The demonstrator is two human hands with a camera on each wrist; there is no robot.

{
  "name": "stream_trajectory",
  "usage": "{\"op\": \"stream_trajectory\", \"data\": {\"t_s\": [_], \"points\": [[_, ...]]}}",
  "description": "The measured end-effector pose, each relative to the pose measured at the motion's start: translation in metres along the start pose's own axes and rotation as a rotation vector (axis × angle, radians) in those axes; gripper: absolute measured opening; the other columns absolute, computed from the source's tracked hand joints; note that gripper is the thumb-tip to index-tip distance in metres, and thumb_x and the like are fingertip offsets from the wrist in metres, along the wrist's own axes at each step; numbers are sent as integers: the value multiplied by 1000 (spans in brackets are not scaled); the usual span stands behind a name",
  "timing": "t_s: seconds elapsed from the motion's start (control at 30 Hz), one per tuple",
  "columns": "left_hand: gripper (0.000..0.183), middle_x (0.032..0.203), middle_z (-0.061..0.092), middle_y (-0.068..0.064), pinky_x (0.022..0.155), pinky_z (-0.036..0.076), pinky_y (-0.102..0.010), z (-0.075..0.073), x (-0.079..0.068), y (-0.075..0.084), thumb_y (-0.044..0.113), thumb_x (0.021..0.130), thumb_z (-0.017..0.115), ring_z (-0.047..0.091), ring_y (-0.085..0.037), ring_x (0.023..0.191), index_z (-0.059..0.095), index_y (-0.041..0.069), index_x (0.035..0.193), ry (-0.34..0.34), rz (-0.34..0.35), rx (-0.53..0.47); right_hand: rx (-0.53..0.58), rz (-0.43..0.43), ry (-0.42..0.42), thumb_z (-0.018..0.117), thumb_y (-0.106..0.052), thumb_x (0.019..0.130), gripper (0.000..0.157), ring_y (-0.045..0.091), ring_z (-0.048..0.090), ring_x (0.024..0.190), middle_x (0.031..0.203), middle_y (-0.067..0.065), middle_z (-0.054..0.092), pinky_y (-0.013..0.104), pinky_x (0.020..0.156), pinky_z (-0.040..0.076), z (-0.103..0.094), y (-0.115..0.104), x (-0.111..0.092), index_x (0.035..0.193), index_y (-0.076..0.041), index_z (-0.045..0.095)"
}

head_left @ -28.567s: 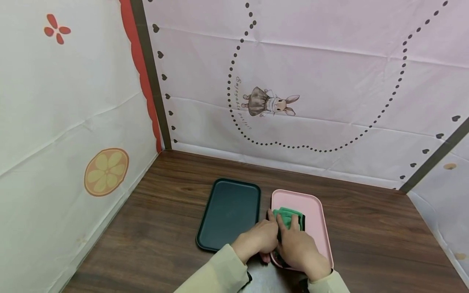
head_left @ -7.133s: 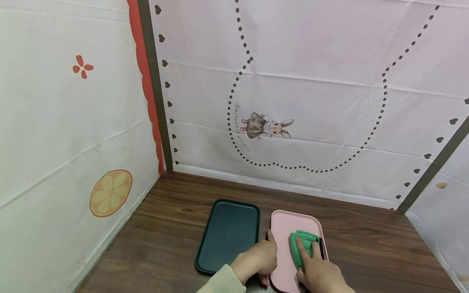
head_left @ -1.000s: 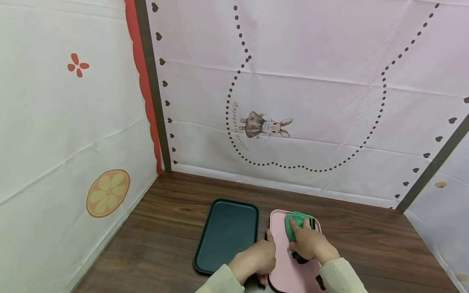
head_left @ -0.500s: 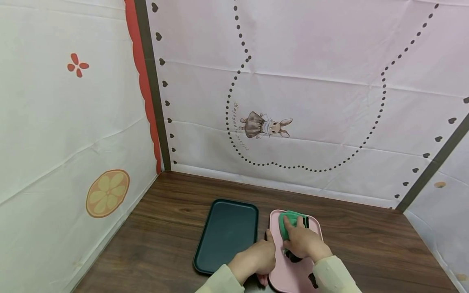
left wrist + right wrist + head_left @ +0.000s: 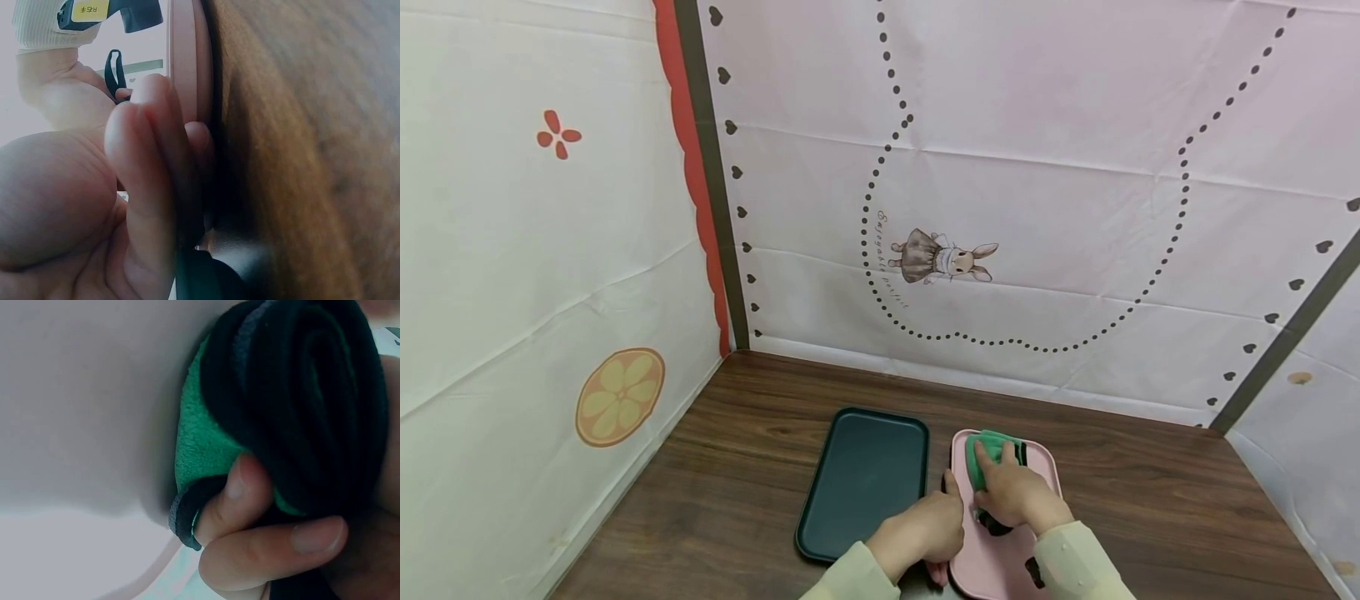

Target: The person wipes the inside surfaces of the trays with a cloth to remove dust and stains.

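Observation:
In the head view my right hand holds a folded green cloth with dark edging against the far part of a pink tray. The right wrist view shows the cloth's thick dark folds and several fingers bent around its edge. My left hand rests at the tray's left edge, one finger pointing forward along the rim. In the left wrist view the left hand's fingers lie fairly straight beside the tray's side wall. Part of the cloth is hidden under the right hand.
A dark green tray lies just left of the pink one on the brown wooden table. White printed cloth walls stand behind and at both sides. A dark strap piece shows by the right sleeve.
Over the last second the right hand slid the cloth leftward along the tray's far end. Seven seconds ago it was nearer the tray's right middle. The left hand stayed at the left rim.

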State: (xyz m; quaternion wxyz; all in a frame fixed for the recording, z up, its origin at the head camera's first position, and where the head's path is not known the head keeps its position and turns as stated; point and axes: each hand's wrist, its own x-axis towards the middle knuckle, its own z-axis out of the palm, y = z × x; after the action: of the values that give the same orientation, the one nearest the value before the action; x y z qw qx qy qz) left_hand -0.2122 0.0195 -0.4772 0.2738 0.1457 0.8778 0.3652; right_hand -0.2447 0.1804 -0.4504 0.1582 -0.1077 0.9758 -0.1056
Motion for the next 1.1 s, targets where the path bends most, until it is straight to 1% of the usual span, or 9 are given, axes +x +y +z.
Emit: {"op": "stream_trajectory", "data": {"t_s": [0.17,0.37,0.67,0.9,1.1], "points": [[73,46,63,-11,31,44,-26,-1,-2,1,-1,102,51,50,-12,28,12,-6,163,3,14,2,-8,-5,-3,68,-23,100,77,27,62,68,157,49,18,43,60,53,-1,-2,1,163,-5,29],[74,45,63,-10,32,45,-27,-2,-3,1,0,101,52,51,-12,29,12,-6,163,10,15,12,-13,0,-5,68,-24,100,77,30,64,73,158,48,17,46,64,55,-1,-4,3,163,-5,29],[73,46,63,-12,32,45,-28,-4,-4,0,-1,102,52,50,-12,29,13,-5,164,-20,20,-19,-31,2,3,68,-25,100,76,27,63,68,158,46,20,43,61,54,2,-9,6,163,-5,30],[72,46,62,-12,32,45,-27,-3,-3,0,0,103,52,50,-12,29,13,-8,163,-17,29,-25,-41,3,2,69,-27,100,76,32,66,77,158,46,21,50,69,58,4,-11,6,162,-4,31],[72,46,63,-12,32,44,-27,-3,-2,0,1,103,52,50,-12,29,13,-7,163,-20,16,-20,-48,-1,16,70,-27,99,77,34,67,80,156,46,24,52,70,59,6,-12,7,162,-4,32]]}}
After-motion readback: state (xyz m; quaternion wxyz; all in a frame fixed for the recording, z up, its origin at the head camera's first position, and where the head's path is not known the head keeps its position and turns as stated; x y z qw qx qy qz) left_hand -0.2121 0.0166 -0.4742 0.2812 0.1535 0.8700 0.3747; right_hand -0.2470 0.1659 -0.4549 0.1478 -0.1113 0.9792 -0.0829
